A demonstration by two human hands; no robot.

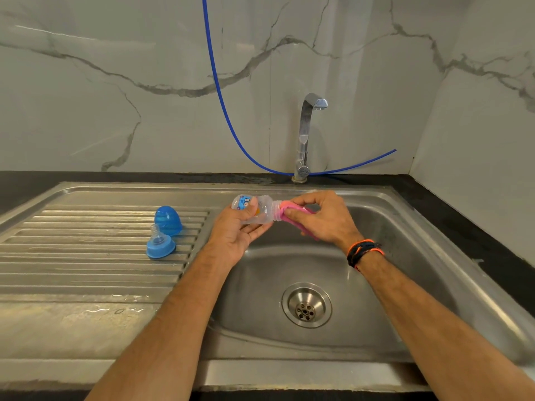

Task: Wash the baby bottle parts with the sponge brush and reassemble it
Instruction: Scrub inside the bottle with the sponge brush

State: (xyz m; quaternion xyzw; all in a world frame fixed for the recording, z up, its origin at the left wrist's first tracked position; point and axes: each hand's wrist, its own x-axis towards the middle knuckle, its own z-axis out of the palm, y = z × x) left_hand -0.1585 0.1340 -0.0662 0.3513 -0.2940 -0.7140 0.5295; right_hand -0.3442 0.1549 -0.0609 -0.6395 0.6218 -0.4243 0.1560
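A clear baby bottle [262, 211] lies sideways over the left edge of the sink basin, held by my left hand [237, 230] with its open neck pointing right. My right hand [324, 217] pinches a pink sponge brush [289, 217] right at the bottle's neck; most of the brush is hidden by my fingers. On the ribbed drainboard to the left lie the blue cap [168, 221] and, just in front of it, the blue collar with the clear teat [160, 246].
A steel sink basin [405, 256] with a drain [307, 305] is below my hands. A chrome tap [307, 134] stands behind it, no water running. A blue hose [225, 111] hangs along the marble wall. Water puddles sit on the drainboard's front [101, 309].
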